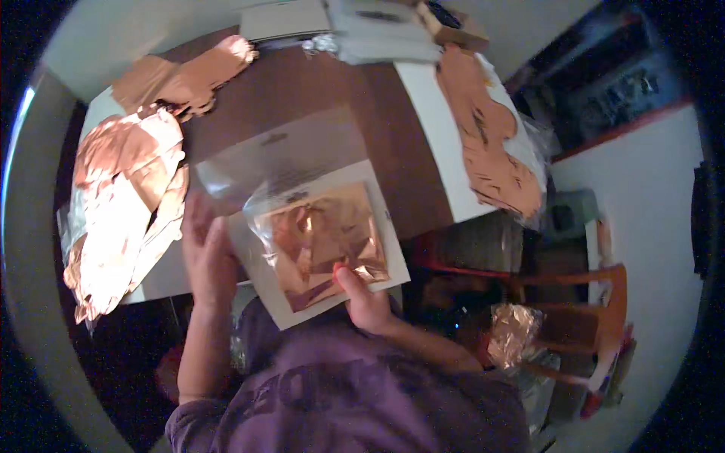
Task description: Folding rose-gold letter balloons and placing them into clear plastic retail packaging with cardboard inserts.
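Observation:
My right hand (368, 308) grips the lower right edge of a white card (394, 257), thumb with a red nail on top, fingers hidden behind. On the card lies a folded, shiny copper-coloured foil piece (325, 245). A clear plastic bag (279, 155) with a hang hole stretches from the card toward the far side; whether the card is partly inside it I cannot tell. Just left of the card, my left hand (210, 260) has its fingers stretched out, slightly blurred, close to the bag's left edge. Whether it touches the bag is unclear.
Copper foil pieces lie heaped on the table's left (128, 196) and in a stack at its right (483, 132). Clear plastic bags (385, 30) and a small cardboard box (453, 26) stand at the back. A wooden chair (581, 317) is at the right.

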Available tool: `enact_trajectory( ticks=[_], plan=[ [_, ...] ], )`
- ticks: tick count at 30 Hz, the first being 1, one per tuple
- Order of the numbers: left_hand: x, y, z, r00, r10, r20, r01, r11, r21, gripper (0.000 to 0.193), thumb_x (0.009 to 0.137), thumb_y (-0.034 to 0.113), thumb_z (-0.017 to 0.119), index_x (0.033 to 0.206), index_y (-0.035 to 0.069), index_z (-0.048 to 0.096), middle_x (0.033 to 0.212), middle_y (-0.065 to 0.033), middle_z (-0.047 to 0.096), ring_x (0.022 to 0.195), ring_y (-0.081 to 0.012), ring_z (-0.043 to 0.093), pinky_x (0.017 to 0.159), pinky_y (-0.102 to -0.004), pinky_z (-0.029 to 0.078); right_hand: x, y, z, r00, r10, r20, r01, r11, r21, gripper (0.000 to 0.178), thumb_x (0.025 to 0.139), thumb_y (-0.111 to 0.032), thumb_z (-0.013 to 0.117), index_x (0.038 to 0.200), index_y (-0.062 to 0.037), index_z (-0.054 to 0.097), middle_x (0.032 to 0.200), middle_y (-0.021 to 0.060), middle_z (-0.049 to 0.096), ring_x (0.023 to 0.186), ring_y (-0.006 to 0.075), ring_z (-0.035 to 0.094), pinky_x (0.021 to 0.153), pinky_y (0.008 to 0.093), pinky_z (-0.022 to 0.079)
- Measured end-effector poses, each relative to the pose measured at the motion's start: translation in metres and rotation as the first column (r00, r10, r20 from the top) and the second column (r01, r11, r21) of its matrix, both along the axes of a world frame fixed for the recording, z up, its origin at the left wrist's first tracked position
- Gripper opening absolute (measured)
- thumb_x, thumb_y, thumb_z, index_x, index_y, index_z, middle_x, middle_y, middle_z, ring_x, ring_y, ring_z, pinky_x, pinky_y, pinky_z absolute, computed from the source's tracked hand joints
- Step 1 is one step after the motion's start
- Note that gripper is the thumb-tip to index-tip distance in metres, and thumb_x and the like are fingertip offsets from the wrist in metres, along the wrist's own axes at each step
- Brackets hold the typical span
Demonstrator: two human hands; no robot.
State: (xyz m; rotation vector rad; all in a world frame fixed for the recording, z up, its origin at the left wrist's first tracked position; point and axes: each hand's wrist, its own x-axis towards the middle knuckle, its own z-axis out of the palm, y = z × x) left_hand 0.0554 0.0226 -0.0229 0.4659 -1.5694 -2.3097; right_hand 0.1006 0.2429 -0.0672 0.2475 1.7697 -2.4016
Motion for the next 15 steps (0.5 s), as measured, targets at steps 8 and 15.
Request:
enact_trajectory(
  ticks=[8,15],
  plan=[
    [0.022,-0.001,0.018,0.886,-0.344,0.311,0.332,0.939,0.095,0.058,0.086,0.013,0.07,0.136,0.0,0.044,0.11,-0.0057,0.063,0.098,-0.0134,0.06,0.085,-0.0286,0.049,0.045,0.102,-0.144,0.743,0.669,0.001,-0.667,0.741,0.072,0.068,0.095,-0.048,0.053,0.141,-0.0003,0.037,0.138,0.0088,0.048,0.123,0.0168,0.049,0.102,0.0349,0.038],
    [0.024,-0.006,0.024,0.723,-0.512,0.464,0.528,0.842,0.107,0.049,0.091,0.02,0.066,0.133,0.003,0.047,0.104,-0.0016,0.062,0.095,-0.0107,0.058,0.083,-0.0259,0.047,-0.06,0.076,0.041,0.9,0.407,0.156,-0.377,0.907,-0.189,0.064,0.096,-0.048,0.048,0.133,0.0041,0.044,0.115,0.0131,0.061,0.109,0.0199,0.057,0.094,0.0336,0.044]
  ],
)
